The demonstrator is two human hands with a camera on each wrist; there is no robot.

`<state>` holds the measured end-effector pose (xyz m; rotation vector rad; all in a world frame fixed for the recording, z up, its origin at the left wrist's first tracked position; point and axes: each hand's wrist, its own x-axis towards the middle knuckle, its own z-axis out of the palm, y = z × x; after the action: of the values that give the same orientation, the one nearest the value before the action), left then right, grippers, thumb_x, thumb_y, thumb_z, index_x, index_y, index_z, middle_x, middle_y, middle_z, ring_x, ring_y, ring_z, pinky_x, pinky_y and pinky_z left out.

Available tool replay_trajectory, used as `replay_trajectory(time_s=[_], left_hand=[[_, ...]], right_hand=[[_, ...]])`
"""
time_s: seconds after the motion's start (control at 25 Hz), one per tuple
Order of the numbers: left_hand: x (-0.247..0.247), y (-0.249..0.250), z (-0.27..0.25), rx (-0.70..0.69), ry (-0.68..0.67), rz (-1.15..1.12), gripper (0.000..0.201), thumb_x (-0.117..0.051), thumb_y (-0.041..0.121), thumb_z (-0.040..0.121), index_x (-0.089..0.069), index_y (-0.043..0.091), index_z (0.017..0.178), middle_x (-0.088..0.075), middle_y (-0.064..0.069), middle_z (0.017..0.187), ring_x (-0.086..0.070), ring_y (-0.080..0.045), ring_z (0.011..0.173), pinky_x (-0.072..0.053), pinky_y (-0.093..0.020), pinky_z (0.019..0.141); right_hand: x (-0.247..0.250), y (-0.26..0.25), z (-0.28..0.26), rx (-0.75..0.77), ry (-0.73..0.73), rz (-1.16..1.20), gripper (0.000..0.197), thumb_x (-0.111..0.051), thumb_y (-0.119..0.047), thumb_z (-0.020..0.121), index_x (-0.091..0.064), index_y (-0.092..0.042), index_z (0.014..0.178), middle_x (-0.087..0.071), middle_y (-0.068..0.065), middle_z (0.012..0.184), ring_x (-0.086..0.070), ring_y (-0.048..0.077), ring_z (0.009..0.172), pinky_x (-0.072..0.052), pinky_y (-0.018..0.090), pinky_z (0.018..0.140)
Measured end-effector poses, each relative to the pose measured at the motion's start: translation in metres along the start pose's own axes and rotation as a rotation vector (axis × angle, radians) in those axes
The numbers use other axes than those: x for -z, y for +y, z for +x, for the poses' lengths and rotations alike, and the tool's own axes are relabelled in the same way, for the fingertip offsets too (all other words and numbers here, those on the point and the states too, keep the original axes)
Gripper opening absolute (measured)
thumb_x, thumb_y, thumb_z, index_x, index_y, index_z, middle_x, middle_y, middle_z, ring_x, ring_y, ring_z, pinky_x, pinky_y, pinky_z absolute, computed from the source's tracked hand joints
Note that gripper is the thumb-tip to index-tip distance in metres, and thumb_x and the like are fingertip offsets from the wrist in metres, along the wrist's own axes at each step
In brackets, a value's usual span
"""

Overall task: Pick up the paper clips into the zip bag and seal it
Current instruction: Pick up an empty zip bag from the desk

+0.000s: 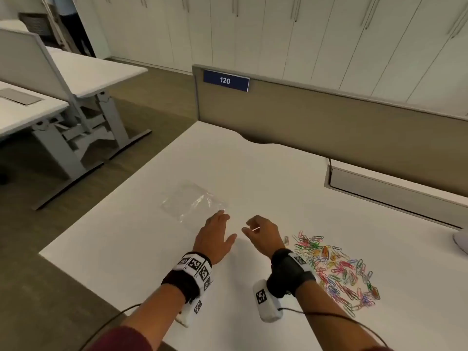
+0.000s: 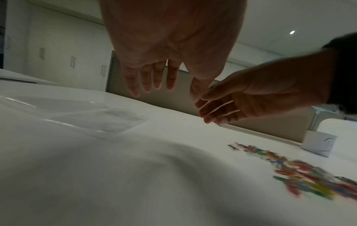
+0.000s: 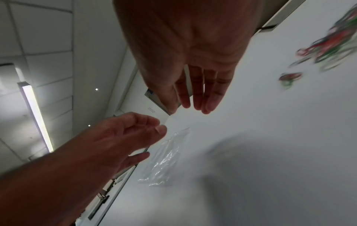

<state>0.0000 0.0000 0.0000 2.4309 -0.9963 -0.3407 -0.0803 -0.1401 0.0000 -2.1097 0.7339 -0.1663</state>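
**An open-plan office with numbered desks**

A white surface (image 1: 253, 173) is backing onto a low beige divider panel (image 1: 354, 122), which is carrying a blue plate (image 1: 226, 80) reading "120". To the left, more white desks (image 1: 83, 74) are standing on grey metal legs on brown carpet (image 1: 157, 97), one with its own grey screen (image 1: 27, 57). A long wall of pale cabinet doors (image 1: 278, 34) with slim metal handles is running behind. A grey cable tray (image 1: 395, 188) is sitting at the divider's foot. Ceiling tiles and a strip light (image 3: 35, 116) are showing in the right wrist view.
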Motion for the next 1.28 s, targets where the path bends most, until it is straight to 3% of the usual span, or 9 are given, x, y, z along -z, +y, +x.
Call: replay_trajectory(time_s=[0.24, 0.32, 0.48, 0.64, 0.76, 0.92, 1.04, 1.16, 1.28], left_hand=[[0.005, -0.062, 0.041, 0.142, -0.259, 0.279, 0.067, -0.037, 0.045, 0.096, -0.010, 0.016, 0.150, 0.001, -0.004, 0.162, -0.002, -0.025, 0.149, -0.009, -0.044, 0.121], [0.001, -0.077, 0.043, 0.145, -0.339, 0.298, 0.065, -0.035, 0.045, 0.097, -0.009, 0.019, 0.150, 0.003, -0.003, 0.162, 0.000, -0.025, 0.149, -0.006, -0.045, 0.121], [-0.004, -0.085, 0.042, 0.066, -0.322, 0.287, 0.057, -0.045, 0.038, 0.095, -0.026, 0.020, 0.145, -0.014, -0.002, 0.159, -0.013, -0.025, 0.146, -0.016, -0.047, 0.119], [-0.005, -0.081, 0.043, 0.014, -0.227, 0.266, 0.026, -0.056, 0.024, 0.091, -0.054, 0.018, 0.116, -0.047, -0.002, 0.131, -0.042, -0.024, 0.123, -0.039, -0.045, 0.103], [-0.006, -0.080, 0.043, -0.001, -0.186, 0.250, 0.014, -0.051, 0.012, 0.089, -0.060, 0.017, 0.100, -0.054, -0.002, 0.117, -0.050, -0.023, 0.113, -0.045, -0.042, 0.097], [-0.004, -0.081, 0.041, 0.012, -0.166, 0.194, 0.012, -0.051, 0.009, 0.083, -0.059, 0.017, 0.087, -0.058, -0.001, 0.110, -0.052, -0.021, 0.111, -0.034, -0.045, 0.108], [0.003, -0.077, 0.041, 0.018, -0.201, 0.095, 0.010, -0.060, 0.015, 0.080, -0.053, 0.022, 0.081, -0.056, 0.002, 0.116, -0.051, -0.018, 0.114, -0.021, -0.044, 0.117], [0.013, -0.061, 0.049, 0.019, -0.095, -0.228, 0.016, -0.067, 0.024, 0.081, -0.059, 0.015, 0.092, -0.062, -0.003, 0.111, -0.061, -0.023, 0.099, -0.047, -0.039, 0.096], [0.023, -0.031, 0.061, 0.071, 0.014, -0.471, 0.022, -0.062, 0.034, 0.086, -0.062, 0.011, 0.085, -0.070, -0.006, 0.088, -0.067, -0.022, 0.079, -0.056, -0.038, 0.077]], right_hand=[[-0.047, -0.023, 0.066, -0.099, -0.077, -0.112, 0.033, -0.064, -0.027, 0.086, -0.060, -0.006, 0.112, -0.063, 0.013, 0.118, -0.057, 0.027, 0.110, -0.044, 0.033, 0.094], [-0.057, -0.021, 0.078, -0.120, -0.064, -0.120, 0.034, -0.064, -0.027, 0.086, -0.059, -0.006, 0.113, -0.062, 0.014, 0.120, -0.057, 0.028, 0.112, -0.043, 0.033, 0.094], [-0.064, -0.015, 0.091, -0.182, -0.031, -0.143, 0.037, -0.062, -0.024, 0.087, -0.055, -0.007, 0.119, -0.056, 0.017, 0.126, -0.055, 0.031, 0.114, -0.043, 0.034, 0.095], [-0.072, -0.013, 0.090, -0.223, -0.034, -0.189, 0.048, -0.062, -0.025, 0.088, -0.046, -0.008, 0.129, -0.050, 0.018, 0.131, -0.051, 0.033, 0.119, -0.042, 0.037, 0.100], [-0.075, -0.012, 0.087, -0.322, -0.019, -0.136, 0.043, -0.066, -0.028, 0.085, -0.050, -0.005, 0.117, -0.056, 0.013, 0.116, -0.056, 0.032, 0.108, -0.046, 0.036, 0.089], [-0.065, -0.012, 0.076, -0.388, -0.030, 0.210, 0.017, -0.070, -0.019, 0.082, -0.059, -0.010, 0.073, -0.060, 0.004, 0.075, -0.054, 0.022, 0.072, -0.046, 0.029, 0.065], [-0.052, -0.019, 0.057, -0.396, -0.001, 0.497, 0.009, -0.060, -0.001, 0.084, -0.061, -0.006, 0.077, -0.066, 0.009, 0.076, -0.054, 0.017, 0.062, -0.044, 0.024, 0.056], [-0.037, -0.025, 0.040, -0.373, 0.074, 0.659, 0.012, -0.065, 0.001, 0.081, -0.056, -0.007, 0.083, -0.070, 0.016, 0.082, -0.061, 0.019, 0.064, -0.048, 0.024, 0.058], [-0.024, -0.028, 0.026, -0.368, 0.127, 0.732, 0.025, -0.073, -0.003, 0.076, -0.051, -0.011, 0.086, -0.070, 0.010, 0.077, -0.064, 0.019, 0.069, -0.048, 0.028, 0.065]])
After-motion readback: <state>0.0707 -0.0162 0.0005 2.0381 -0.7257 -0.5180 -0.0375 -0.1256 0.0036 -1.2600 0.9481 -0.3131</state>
